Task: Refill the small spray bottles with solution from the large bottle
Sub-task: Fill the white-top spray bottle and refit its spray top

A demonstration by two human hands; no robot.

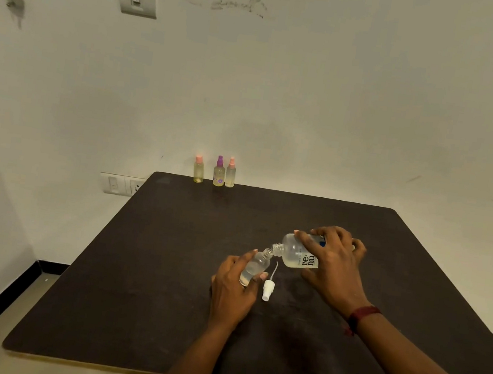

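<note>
My right hand [333, 267] grips the large clear bottle [296, 251], tipped on its side with its open neck pointing left and down. Its neck meets the mouth of a small clear spray bottle [256, 266], which my left hand [233, 291] holds tilted just above the dark table [136, 298]. Clear liquid shows in the lower part of the small bottle. The white spray cap with its dip tube [268, 288] lies on the table just right of my left hand.
Three small spray bottles stand at the table's far edge by the wall: one with a pink cap [199, 169], one with a purple cap [219, 172], another with a pink cap [230, 173]. A wall socket [121, 184] sits left of the table.
</note>
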